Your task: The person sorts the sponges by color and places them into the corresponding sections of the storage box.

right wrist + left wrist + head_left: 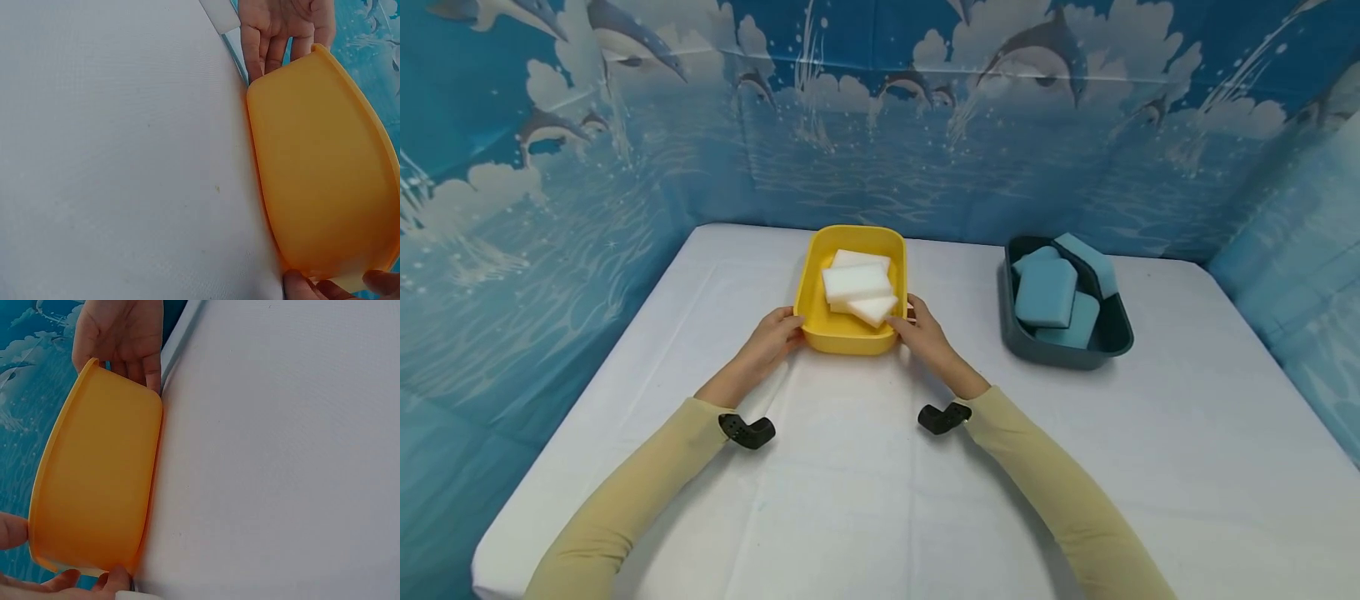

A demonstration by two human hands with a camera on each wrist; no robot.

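A yellow plastic basin (850,343) stands at the far side of the table, with several white sponge blocks (857,283) heaped inside. My left hand (775,333) grips its near left corner, and my right hand (922,335) grips the near right corner, thumb over the rim. Both wrist views show the outside of the basin wall (106,469) close up, with a hand at either end and fingertips low against the side. The sponges are hidden in those two views.
To the right stands a dark teal basin (1063,357) holding several blue sponge blocks (1045,292), one leaning over its back rim. A white cloth (842,483) covers the table. A blue dolphin-print curtain (865,167) hangs behind the table and along its sides.
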